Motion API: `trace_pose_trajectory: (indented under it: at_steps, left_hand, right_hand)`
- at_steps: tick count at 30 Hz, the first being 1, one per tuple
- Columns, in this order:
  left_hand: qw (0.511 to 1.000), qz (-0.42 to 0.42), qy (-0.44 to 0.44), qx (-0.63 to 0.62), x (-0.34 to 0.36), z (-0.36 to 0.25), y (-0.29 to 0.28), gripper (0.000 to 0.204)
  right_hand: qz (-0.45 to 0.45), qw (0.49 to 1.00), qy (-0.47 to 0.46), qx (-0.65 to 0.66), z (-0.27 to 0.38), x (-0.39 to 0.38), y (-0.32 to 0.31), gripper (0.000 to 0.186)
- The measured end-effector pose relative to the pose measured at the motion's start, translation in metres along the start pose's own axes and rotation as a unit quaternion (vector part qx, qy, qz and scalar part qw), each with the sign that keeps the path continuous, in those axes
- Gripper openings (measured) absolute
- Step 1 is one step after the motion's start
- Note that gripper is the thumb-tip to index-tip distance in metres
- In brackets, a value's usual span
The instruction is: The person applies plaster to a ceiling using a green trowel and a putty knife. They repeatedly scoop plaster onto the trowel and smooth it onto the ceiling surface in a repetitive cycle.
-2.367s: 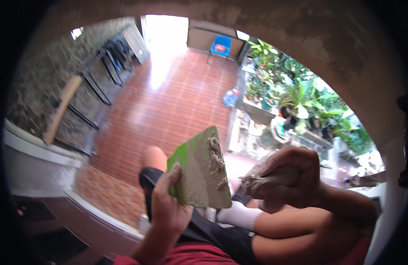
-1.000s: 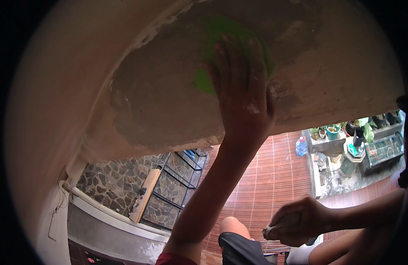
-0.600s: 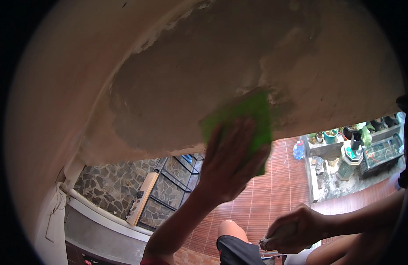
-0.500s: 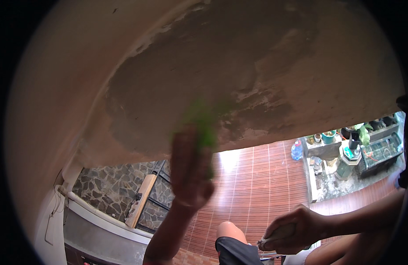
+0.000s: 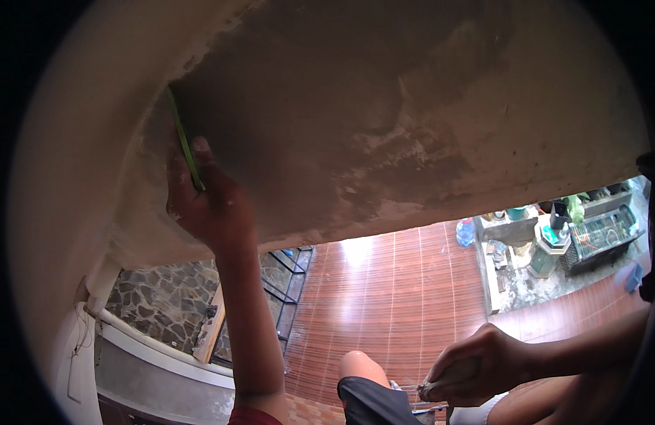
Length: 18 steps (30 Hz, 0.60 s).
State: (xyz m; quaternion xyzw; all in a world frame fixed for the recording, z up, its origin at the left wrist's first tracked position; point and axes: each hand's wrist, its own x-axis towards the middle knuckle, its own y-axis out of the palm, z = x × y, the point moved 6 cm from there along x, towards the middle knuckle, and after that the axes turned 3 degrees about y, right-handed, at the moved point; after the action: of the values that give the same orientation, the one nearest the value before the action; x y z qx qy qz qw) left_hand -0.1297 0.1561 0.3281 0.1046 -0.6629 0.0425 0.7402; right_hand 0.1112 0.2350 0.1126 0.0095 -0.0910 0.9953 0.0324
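My left hand (image 5: pixel 213 202) is raised to the plastered surface overhead, its fingers closed round a thin green scraper (image 5: pixel 183 139). The scraper shows edge-on, its far end at the rim of a dark, damp-looking patch of plaster (image 5: pixel 285 127). Pale smears mark that hand. Lower right, my right hand (image 5: pixel 476 365) is closed round a rounded greyish lump (image 5: pixel 458 372) with a ragged, crusty end. The fingers cover most of the lump, so its kind cannot be made out.
Below lies a reddish striped tiled floor (image 5: pixel 384 290), with my knee (image 5: pixel 363 368) over it. Left are stone paving (image 5: pixel 157 301), a wooden plank (image 5: pixel 210 333) and a black metal frame (image 5: pixel 288 290). At right stand a blue-tinted bottle (image 5: pixel 466 231), a dark crate (image 5: pixel 602 239) and plant pots.
My left hand has swept left and upward with the green scraper, from mid-surface to the patch's left edge. The right hand keeps its hold, nearly still. The view has shifted slightly.
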Motion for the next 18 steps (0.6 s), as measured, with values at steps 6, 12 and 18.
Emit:
trace_pose_trajectory:
  at_steps: [6,12,18]
  left_hand:
    - [0.998,-0.007,-0.03,0.055,-0.027,0.0,-0.042,0.037]
    - [0.812,-0.264,-0.46,-0.245,-0.142,-0.018,-0.117,0.042]
    - [0.375,-0.27,-0.768,-0.443,-0.282,-0.078,-0.082,0.034]
  right_hand:
    - [-0.025,0.999,-0.01,0.046,-0.018,-0.003,-0.014,0.025]
    - [-0.072,0.993,-0.018,0.095,-0.015,0.001,-0.03,0.023]
    - [-0.173,0.981,0.051,0.075,-0.019,0.018,-0.035,0.044]
